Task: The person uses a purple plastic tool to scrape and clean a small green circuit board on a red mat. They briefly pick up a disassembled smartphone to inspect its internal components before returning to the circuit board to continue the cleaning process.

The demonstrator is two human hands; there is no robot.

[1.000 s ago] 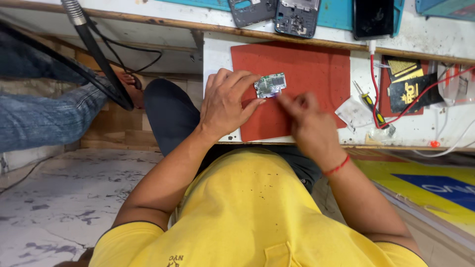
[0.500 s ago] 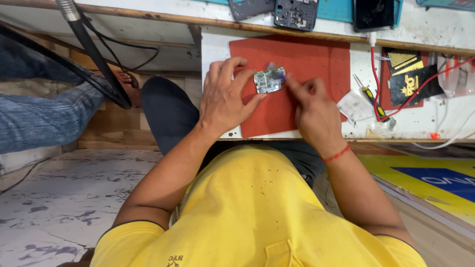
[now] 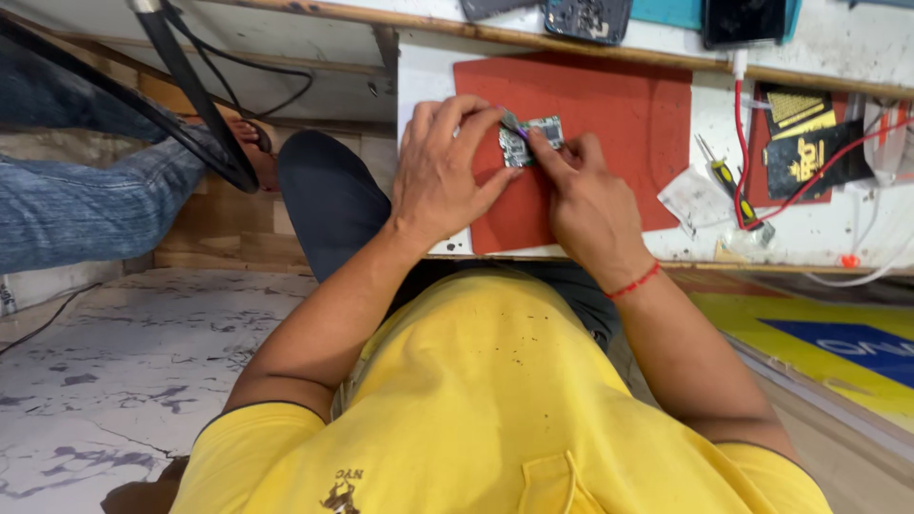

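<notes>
A small green circuit board (image 3: 535, 139) lies over a red work mat (image 3: 628, 114) on the white bench. My left hand (image 3: 446, 173) pinches the board's left edge with thumb and fingers. My right hand (image 3: 583, 195), with a red thread on its wrist, presses fingertips on the board's right side. A thin pointed tool tip (image 3: 508, 118) shows between the two hands; I cannot tell which hand holds it. My yellow shirt fills the bottom of the view.
Opened phones (image 3: 586, 17) and a dark phone (image 3: 747, 21) lie at the bench's far edge. A screwdriver (image 3: 728, 183), a small clear bag (image 3: 693, 198) and a red cable (image 3: 741, 124) sit right of the mat. Another person's jeans leg (image 3: 86, 200) and sandalled foot (image 3: 255, 152) are at left.
Both hands have closed in on the circuit board. My right fingers moved from beside it onto it, and the board shifted slightly on the mat.
</notes>
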